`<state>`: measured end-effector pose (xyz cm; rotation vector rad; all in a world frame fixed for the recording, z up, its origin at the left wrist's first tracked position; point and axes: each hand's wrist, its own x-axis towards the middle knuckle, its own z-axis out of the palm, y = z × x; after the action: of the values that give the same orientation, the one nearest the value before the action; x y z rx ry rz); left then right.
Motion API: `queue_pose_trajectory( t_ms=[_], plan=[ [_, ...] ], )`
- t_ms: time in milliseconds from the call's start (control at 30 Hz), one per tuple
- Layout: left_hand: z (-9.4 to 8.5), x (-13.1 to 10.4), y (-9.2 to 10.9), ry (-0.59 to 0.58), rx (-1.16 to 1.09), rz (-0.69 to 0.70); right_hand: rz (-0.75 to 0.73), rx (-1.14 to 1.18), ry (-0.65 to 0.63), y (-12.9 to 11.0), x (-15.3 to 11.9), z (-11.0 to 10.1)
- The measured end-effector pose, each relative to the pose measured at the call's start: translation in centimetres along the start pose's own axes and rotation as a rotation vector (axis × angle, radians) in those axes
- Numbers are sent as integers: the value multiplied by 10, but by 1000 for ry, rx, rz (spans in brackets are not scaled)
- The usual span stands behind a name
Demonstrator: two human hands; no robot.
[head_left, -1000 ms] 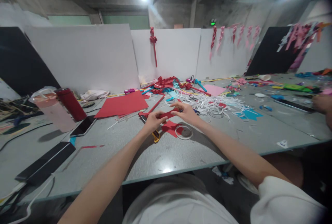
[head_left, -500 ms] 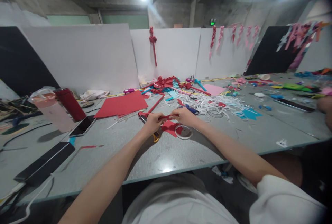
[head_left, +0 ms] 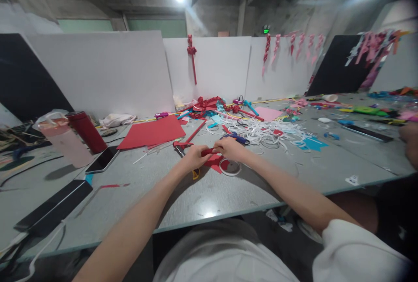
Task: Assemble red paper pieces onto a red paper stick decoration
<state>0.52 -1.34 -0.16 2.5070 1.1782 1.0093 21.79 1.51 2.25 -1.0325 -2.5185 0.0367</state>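
Between my two hands is a small strip of red paper (head_left: 207, 151), pinched at both ends above the table. My left hand (head_left: 194, 156) closes on its left end, and my right hand (head_left: 227, 147) on its right end. Just under them lie a red paper piece (head_left: 214, 164) and a roll of white tape or ribbon (head_left: 230, 167). A utility knife (head_left: 195, 174) with a yellow part is partly hidden behind my left hand. Beyond the hands rest a thin red paper stick (head_left: 197, 131) and a dark blue glue gun (head_left: 238, 137).
Red sheets (head_left: 152, 131) lie to the left, near a phone (head_left: 102, 160), a red flask (head_left: 86, 131), a pink bottle (head_left: 67, 140) and a black power strip (head_left: 54, 208). A heap of white paper strips (head_left: 267, 131) spreads at right. Another person's arm (head_left: 408, 140) shows at the right edge.
My hands have drawn slightly closer together, and the red strip between them shows shorter. The view has shifted a little. Both hands keep their grip.
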Motion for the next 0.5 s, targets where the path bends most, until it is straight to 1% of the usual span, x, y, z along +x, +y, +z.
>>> queue_pose_trajectory(
  t_ms=[100, 233, 300, 433, 500],
  plan=[
    [1, 0, 0, -53, 42, -3, -44, -64, -26, -5, 0, 0],
    [-2, 0, -4, -81, 24, 13, -111, -102, -28, -11, -2, -2],
    [-4, 0, -5, -90, 22, 22, -131, -123, -55, -13, -3, -3],
    [-4, -1, -6, -81, 89, 17, -79, -187, -141, -13, -1, -5],
    [-4, 0, -6, -82, 130, 6, -58, -191, -148, -11, 0, -7]
  ],
)
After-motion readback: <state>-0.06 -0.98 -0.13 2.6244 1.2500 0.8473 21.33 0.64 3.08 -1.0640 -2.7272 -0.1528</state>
